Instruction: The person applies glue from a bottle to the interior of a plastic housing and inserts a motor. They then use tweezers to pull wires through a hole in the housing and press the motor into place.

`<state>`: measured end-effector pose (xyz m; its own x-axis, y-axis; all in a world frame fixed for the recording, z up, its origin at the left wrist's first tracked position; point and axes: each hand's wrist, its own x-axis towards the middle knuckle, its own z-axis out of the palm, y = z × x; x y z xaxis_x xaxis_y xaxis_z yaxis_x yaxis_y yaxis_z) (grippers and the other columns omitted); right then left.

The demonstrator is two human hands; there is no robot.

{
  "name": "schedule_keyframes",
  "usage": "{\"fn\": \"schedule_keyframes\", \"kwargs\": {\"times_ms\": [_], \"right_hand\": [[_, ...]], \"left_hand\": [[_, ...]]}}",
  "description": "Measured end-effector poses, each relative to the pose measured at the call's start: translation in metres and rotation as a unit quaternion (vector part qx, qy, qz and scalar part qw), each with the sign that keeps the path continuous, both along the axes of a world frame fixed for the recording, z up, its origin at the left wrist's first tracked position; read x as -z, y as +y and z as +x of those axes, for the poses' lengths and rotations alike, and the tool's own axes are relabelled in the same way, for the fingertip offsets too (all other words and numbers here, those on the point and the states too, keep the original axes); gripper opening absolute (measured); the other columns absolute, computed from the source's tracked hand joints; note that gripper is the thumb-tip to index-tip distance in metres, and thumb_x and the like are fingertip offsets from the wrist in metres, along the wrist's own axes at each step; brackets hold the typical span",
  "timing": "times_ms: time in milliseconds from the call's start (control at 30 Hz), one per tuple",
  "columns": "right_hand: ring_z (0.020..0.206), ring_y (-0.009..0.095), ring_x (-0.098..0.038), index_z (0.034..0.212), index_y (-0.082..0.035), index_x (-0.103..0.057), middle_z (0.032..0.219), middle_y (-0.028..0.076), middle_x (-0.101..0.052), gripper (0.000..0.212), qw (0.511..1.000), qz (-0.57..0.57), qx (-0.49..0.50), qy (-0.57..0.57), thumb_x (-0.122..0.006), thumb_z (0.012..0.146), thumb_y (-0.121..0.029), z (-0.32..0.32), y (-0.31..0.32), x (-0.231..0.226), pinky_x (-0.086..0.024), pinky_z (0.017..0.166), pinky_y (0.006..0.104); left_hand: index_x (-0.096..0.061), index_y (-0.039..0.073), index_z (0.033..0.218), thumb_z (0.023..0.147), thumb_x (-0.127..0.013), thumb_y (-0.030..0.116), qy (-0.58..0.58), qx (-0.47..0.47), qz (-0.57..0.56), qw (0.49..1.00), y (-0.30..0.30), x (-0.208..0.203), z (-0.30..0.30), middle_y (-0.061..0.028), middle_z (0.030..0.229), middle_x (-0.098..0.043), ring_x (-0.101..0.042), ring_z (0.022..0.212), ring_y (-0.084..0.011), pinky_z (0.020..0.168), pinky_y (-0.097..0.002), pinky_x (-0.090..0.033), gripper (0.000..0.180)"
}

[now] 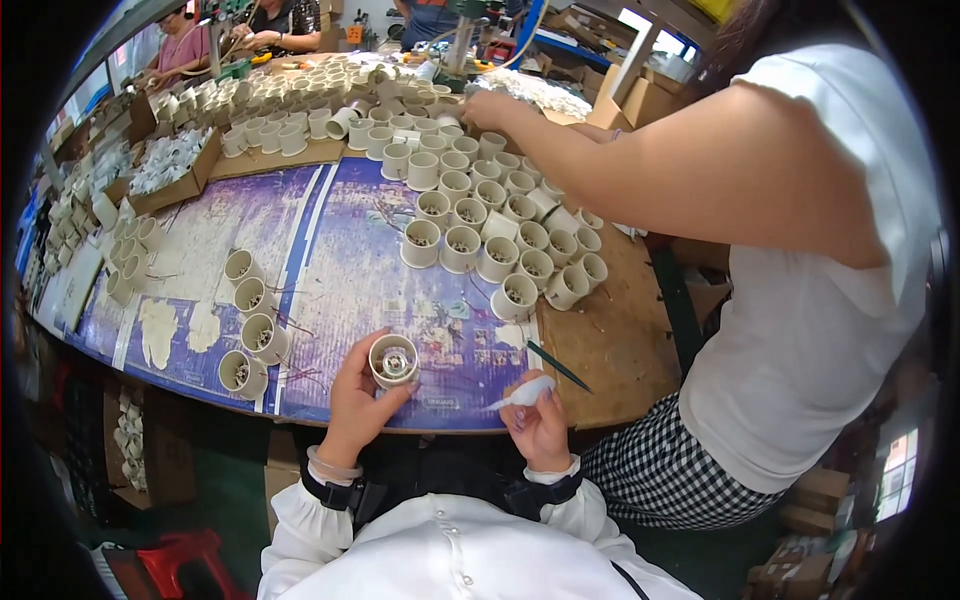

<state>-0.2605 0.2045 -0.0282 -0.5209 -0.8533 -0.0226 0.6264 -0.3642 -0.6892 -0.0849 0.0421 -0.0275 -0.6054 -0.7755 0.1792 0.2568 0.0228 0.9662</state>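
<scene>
My left hand (pixel 354 408) is closed around a white cylindrical cup-shaped housing (pixel 380 377), its open top facing up and a shiny metal part showing inside. To its right, my right hand (pixel 543 430) grips a small white squeeze bottle (pixel 528 391); the thin nozzle points left toward the housing, a gap apart from it. Left of my hands, several similar housings (pixel 265 340) lie tilted in a column, with thin reddish wires trailing from them. A slim dark green tool, perhaps tweezers (pixel 560 367), rests right of the bottle.
Many more white housings (pixel 460 245) crowd the purple-covered table (pixel 360 290) ahead. A co-worker's arm (pixel 640 165) reaches over them from the right. A cardboard box (pixel 185 178) of small white parts sits at the far left. Other people work behind; a red stool (pixel 190 562) stands below left.
</scene>
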Motion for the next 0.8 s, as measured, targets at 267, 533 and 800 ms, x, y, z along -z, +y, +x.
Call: {"fn": "schedule_keyframes", "kwargs": {"times_ms": [267, 533, 800], "right_hand": [[0.058, 0.01, -0.038, 0.09, -0.009, -0.046, 0.066, 0.0, -0.041, 0.035, 0.999, 0.002, -0.04, 0.028, -0.062, 0.089, -0.04, -0.002, -0.015, 0.004, -0.031, 0.051, 0.0226], [0.058, 0.01, -0.038, 0.088, -0.009, -0.045, 0.066, -0.001, -0.042, 0.037, 0.997, 0.015, -0.055, 0.044, -0.062, 0.088, -0.042, -0.005, -0.018, 0.001, -0.03, 0.051, 0.0231], [0.061, 0.01, -0.039, 0.095, -0.008, -0.047, 0.068, 0.0, -0.042, 0.034, 0.997, -0.004, -0.072, 0.032, -0.063, 0.089, -0.038, -0.005, -0.013, 0.005, -0.031, 0.053, 0.0237]], "left_hand": [[-0.042, 0.001, 0.133, 0.071, -0.073, -0.006, -0.005, 0.061, 0.028, 0.998, -0.008, 0.001, 0.008, -0.0078, 0.126, -0.048, -0.05, 0.116, -0.0161, 0.1, -0.0303, -0.041, 0.069], [-0.042, 0.001, 0.133, 0.071, -0.073, -0.006, -0.001, 0.06, 0.029, 0.998, -0.007, -0.003, 0.008, -0.008, 0.127, -0.048, -0.049, 0.117, -0.016, 0.1, -0.0303, -0.041, 0.07], [-0.041, 0.001, 0.134, 0.072, -0.072, -0.007, 0.013, 0.039, 0.021, 0.999, -0.001, -0.001, 0.009, -0.0077, 0.125, -0.05, -0.05, 0.115, -0.0159, 0.099, -0.0301, -0.042, 0.069]]}}
